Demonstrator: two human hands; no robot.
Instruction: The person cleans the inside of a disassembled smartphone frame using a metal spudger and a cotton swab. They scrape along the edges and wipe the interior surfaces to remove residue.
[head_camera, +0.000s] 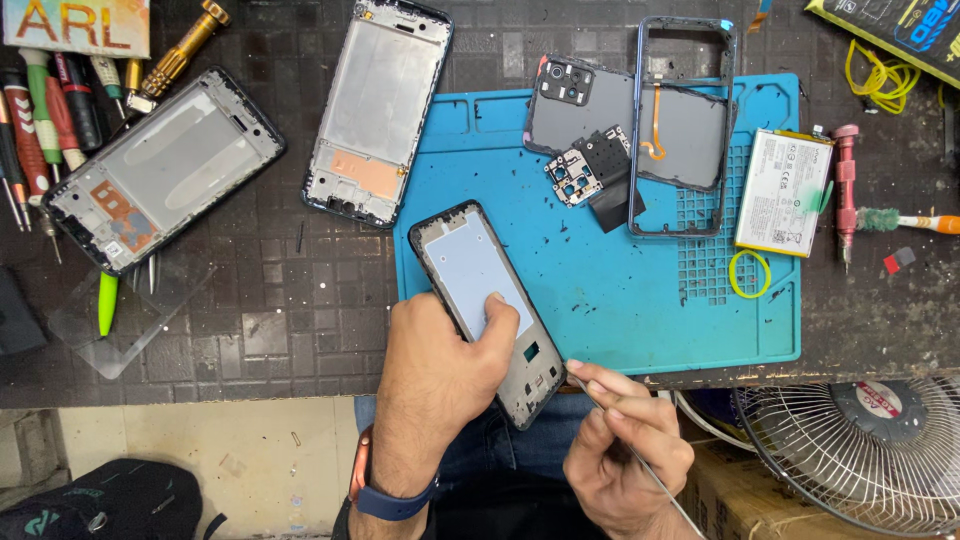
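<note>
1. The left hand (440, 375) was clamped on a stripped phone frame (490, 310) at lower centre, thumb pressed on its pale inner plate, the frame's lower end hanging off the front edge of the blue work mat (600, 290).
2. The right hand (625, 455) pinched a thin metal tool (640, 460) between its closed fingers, the tip lying just beside the frame's lower right corner.
3. Judging by the bare plate and empty cut-outs, the frame looked already gutted; whether anything small remained at that lower corner could not be told.
4. Two more emptied frames (165, 170) (378, 108) lay at upper left and upper centre on the dark bench.
5. On the mat's upper right lay a back cover (580, 110) with camera block, a loose board piece (585, 165), and an open rim frame (685, 125); a battery (785, 192) sat just off the mat's right edge.
6. The mat's shallow moulded compartments held a yellow ring (750, 273) at right; the top-row pockets appeared empty.
7. Screwdrivers (60, 100) lay grouped at far upper left.
</note>
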